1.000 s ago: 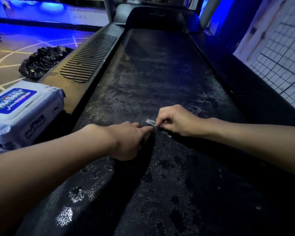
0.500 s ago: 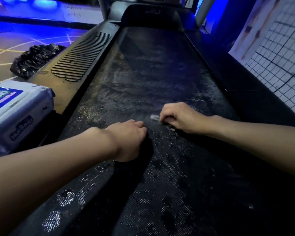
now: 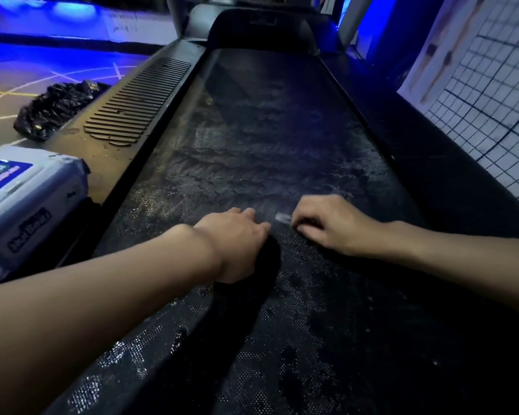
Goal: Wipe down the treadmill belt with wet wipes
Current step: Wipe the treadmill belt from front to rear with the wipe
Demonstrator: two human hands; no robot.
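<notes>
Fingers of the left hand (image 3: 237,241), curled, grip unclear, no longer touch the pale strip (image 3: 283,217); right hand (image 3: 330,226) fingers pinch it on the treadmill belt (image 3: 252,139). Wipes pack (image 3: 27,190) sits near left.

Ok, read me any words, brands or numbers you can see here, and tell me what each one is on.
No text here reads clearly.
Wet wipes pack, blue top label: brand lettering, cut off and too blurred to read.
Same pack, side: dark outlined logo, too blurred to read.
White wall panel at the back: faint marks, unreadable.
</notes>
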